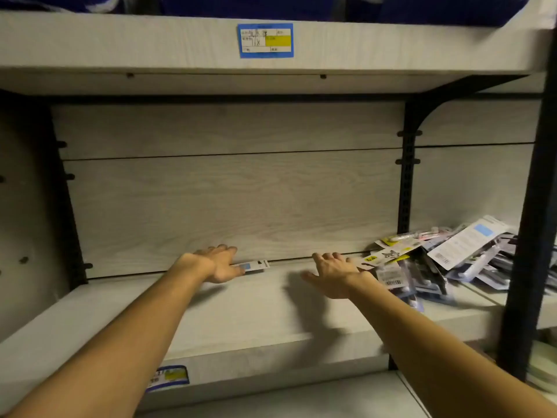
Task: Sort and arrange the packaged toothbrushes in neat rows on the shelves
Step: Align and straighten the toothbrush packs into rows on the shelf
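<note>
Toothbrush pack lies under left hand's flat grip; right hand spread, holding nothing.

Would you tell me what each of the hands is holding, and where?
The left hand rests on one end of a toothbrush package; whether it grips it is hidden. The right hand holds nothing.

Left hand on toothbrush pack at shelf back, right hand beside jumbled packs
</note>
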